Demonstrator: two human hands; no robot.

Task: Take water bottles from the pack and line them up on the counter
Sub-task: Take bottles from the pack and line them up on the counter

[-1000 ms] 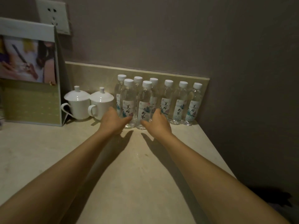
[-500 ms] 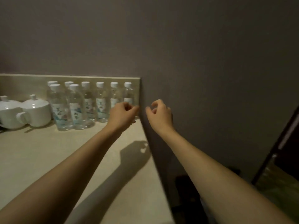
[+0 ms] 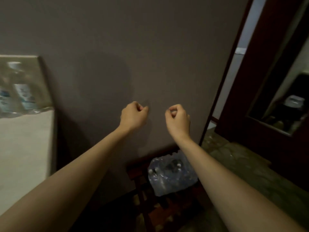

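Both the left hand (image 3: 133, 115) and right hand (image 3: 178, 119) are curled loosely, holding nothing; below them a crinkled clear-plastic bottle pack (image 3: 170, 175) is seen, white caps showing.

Open air is left above the torn clear-plastic bottle pack (image 3: 170, 174); it is hemmed by the grey-brown wall (image 3: 150, 56) behind.

Blurred bottles (image 3: 25, 96) at left edge; pack (image 3: 168, 178) partly behind forearm.
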